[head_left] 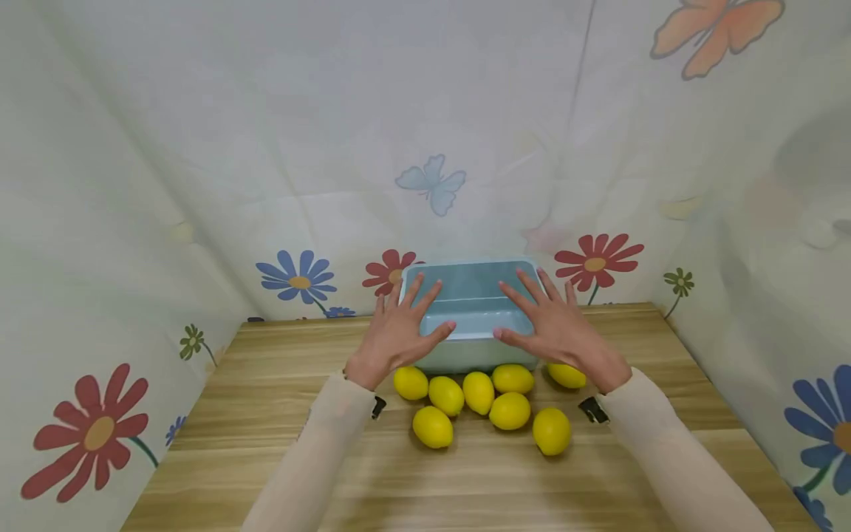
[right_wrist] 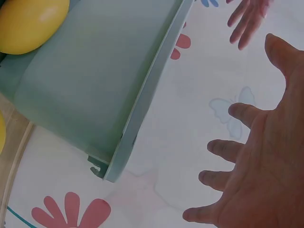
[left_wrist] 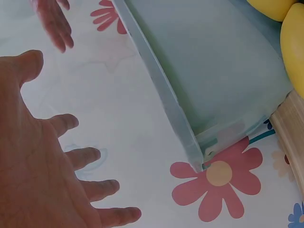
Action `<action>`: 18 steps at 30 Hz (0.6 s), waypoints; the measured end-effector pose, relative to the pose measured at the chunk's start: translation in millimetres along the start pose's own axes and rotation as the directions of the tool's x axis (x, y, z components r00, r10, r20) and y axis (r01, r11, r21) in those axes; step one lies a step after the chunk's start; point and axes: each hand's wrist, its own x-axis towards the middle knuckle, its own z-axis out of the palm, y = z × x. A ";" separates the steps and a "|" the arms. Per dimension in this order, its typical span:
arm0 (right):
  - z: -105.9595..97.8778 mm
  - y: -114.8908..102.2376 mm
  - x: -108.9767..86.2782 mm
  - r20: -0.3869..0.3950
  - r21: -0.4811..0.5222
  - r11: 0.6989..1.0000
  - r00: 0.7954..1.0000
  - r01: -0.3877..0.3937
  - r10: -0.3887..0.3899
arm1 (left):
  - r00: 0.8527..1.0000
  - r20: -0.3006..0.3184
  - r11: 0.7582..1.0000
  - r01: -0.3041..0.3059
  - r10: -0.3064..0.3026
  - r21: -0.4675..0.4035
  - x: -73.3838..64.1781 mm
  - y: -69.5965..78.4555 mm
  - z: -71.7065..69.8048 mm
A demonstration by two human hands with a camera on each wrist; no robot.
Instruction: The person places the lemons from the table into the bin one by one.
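Observation:
A pale blue-green plastic bin (head_left: 475, 355) stands at the back of the table, its inside bare in the head view. Above its left part hovers my left hand (head_left: 399, 330), fingers straight and spread. My right hand (head_left: 558, 332) is spread the same way over the right part. Both wrist views show a gap between the hands and the rim, and neither hand holds anything. Several yellow lemons lie in front of the bin, among them one lemon (head_left: 433, 427) at the near left and another lemon (head_left: 551, 431) at the near right. My right forearm side partly covers a lemon (head_left: 566, 375).
The wooden table (head_left: 279, 414) carries the bin and lemons. Behind it hangs a white cloth (head_left: 319, 148) printed with flowers and butterflies, and it also runs along both sides. The bin's back stands close to this cloth.

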 end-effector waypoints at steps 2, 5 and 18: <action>1.1 -0.5 -4.7 -0.002 0.014 1.000 1.000 0.004 -0.004 | 1.000 0.007 1.000 0.010 -0.010 -0.015 -1.7 -0.9 1.5; 3.7 -0.5 -11.9 -0.011 0.032 0.999 1.000 0.009 -0.008 | 1.000 0.008 0.999 0.020 -0.020 -0.035 -4.1 -2.8 4.4; 11.1 -1.4 -37.0 -0.151 0.002 0.999 0.987 0.049 -0.048 | 0.997 0.048 0.967 0.068 -0.057 -0.244 -5.2 -26.5 14.4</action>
